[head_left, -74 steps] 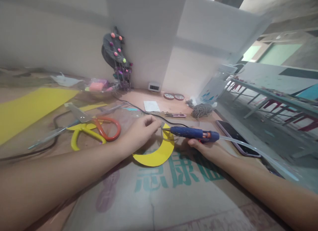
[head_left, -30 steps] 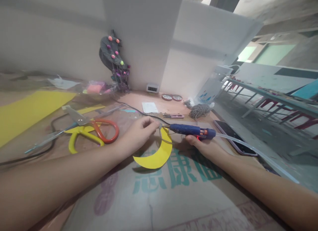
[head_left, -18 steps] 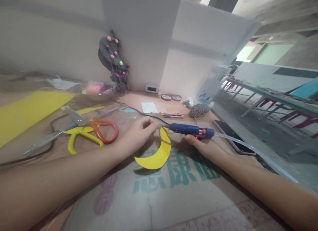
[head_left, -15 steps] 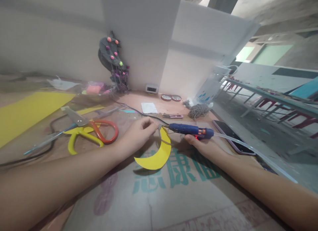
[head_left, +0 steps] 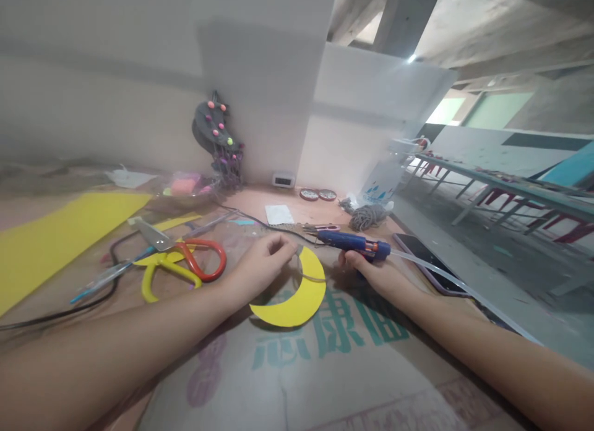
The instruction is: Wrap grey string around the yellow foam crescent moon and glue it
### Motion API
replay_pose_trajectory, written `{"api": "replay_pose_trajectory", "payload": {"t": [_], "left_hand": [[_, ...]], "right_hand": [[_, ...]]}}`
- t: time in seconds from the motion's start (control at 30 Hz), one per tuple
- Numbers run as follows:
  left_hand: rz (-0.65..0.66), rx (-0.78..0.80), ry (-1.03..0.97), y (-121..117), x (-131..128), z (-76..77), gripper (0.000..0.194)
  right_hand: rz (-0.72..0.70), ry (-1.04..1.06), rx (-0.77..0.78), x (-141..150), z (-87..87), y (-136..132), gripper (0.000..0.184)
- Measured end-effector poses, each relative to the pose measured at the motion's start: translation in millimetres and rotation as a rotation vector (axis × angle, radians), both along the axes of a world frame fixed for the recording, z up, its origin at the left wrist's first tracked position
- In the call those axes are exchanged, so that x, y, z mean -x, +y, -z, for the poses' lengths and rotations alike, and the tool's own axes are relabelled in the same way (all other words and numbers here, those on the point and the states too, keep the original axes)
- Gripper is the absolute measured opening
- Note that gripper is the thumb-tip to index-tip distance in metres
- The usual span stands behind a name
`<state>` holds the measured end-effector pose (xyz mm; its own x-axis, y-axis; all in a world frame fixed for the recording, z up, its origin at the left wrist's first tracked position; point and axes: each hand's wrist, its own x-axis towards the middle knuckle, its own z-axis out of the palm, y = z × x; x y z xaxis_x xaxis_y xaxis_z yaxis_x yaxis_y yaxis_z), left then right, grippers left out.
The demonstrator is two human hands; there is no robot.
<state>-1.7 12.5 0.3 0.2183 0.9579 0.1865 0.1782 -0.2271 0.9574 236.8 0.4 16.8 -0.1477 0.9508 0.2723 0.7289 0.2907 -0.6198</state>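
A yellow crescent-shaped cutout (head_left: 297, 298) lies on a sheet of printed cardboard (head_left: 325, 369). My left hand (head_left: 260, 267) pinches something thin at the crescent's upper tip, fingers closed. My right hand (head_left: 371, 276) grips a blue hot glue gun (head_left: 352, 240), whose nozzle points left, a short way right of the left fingertips. A clear glue stick (head_left: 445, 276) trails out of the gun's back to the right. A thin grey loop of string or wire hangs near the crescent's tip.
Scissors with red and yellow handles (head_left: 180, 267) lie to the left, near a large yellow sheet (head_left: 55, 239) and a black cable (head_left: 83, 295). A phone (head_left: 417, 248) lies right of the glue gun. Yarn (head_left: 364, 216), small tins, a white card and a dark hanging decoration (head_left: 216, 134) sit further back.
The glue gun's nozzle has drawn back slightly to the right and up from the crescent's tip. The view has tilted up a little. My left hand stays pinched at the tip.
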Motion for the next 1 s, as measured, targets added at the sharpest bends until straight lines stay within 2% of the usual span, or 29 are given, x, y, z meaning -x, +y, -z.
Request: {"api": "replay_pose_trajectory", "payload": {"t": [0.23,0.3,0.37,0.47,0.53,0.6,0.7,0.83,0.9,1.0], "left_hand": [[0.033,-0.006,0.018,-0.8,-0.8,-0.3,0.024],[0.044,-0.003,0.035,-1.9,-1.0,-0.8,0.025],[0.060,0.009,0.041,-2.5,-1.1,-0.2,0.027],[0.060,0.026,0.029,-1.5,-1.6,2.3,0.027],[0.046,0.023,0.021,-0.3,-2.2,4.0,0.026],[0.035,0.028,0.029,0.6,-2.7,5.0,0.025],[0.050,0.058,0.040,0.7,-2.8,5.8,0.025],[0.049,0.082,0.048,-0.7,-2.7,5.0,0.026],[0.059,0.085,0.040,-1.5,-2.7,3.5,0.025],[0.065,0.075,0.040,-2.1,-2.6,1.0,0.025]], "right_hand": [[-0.131,0.326,-0.057,-2.5,-20.4,-0.7,0.032],[-0.158,0.354,-0.094,-3.7,-27.0,-2.3,0.034],[-0.124,0.294,-0.119,-3.9,-36.9,-3.3,0.037],[0.003,0.118,-0.086,0.2,-56.7,1.4,0.041],[0.010,0.039,-0.080,7.3,-68.6,12.6,0.039],[-0.042,-0.006,-0.110,17.5,-74.9,32.0,0.037],[-0.074,-0.059,-0.090,35.0,-69.5,73.9,0.035],[-0.088,-0.147,-0.059,52.5,-42.9,130.2,0.033],[-0.089,-0.180,-0.023,56.8,-29.3,147.1,0.031],[-0.084,-0.231,0.043,58.1,-17.5,156.4,0.037]]}}
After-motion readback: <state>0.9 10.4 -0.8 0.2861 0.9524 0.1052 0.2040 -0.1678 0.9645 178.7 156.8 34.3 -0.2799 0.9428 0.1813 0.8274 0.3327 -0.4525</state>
